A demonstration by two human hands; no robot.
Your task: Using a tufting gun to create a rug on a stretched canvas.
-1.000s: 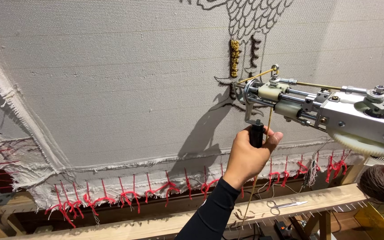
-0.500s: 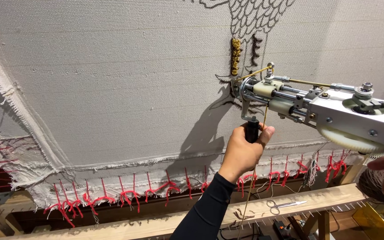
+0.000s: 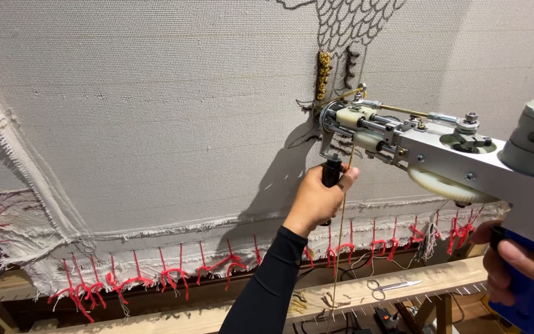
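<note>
Cloth [image 3: 156, 111] was stretched over the whole frame, grey-white woven backing, frayed hem running from 9 o'clock down toward 6. Red yarn ties [image 3: 174, 275] hung along the bottom edge, spaced out in a row from 8 o'clock to 4 o'clock. Wooden frame rail [image 3: 156, 318] sat below them at 6-7 o'clock.

Left hand [image 3: 317, 199] was just right of centre, black sleeve coming up from 6 o'clock. Fingers were wrapped fully closed round the black front handle [image 3: 331, 173] of the tufting gun [image 3: 440, 151] (thumb side up, handle poking out above the fist).

Gun nose was touching the cloth at about 1 o'clock from centre, right under a short strip of yellow tufts [image 3: 323, 74] and a darker strip beside it. Drawn scale-pattern outline [image 3: 353, 25] was at 12-1 o'clock above those. Thin tan yarn [image 3: 340, 247] dropped straight down from the nose past the left hand.

Gun body ran from the nose out toward 3-4 o'clock: metal rods, white gear underneath, grey housing.

Small scissors [image 3: 394, 286] lay on the rail at 5 o'clock.

Right hand [image 3: 514, 269] was at 4 o'clock, mostly cut off by the frame edge. Fingers were curled closed on the blue rear grip [image 3: 526, 303] of the gun.
</note>
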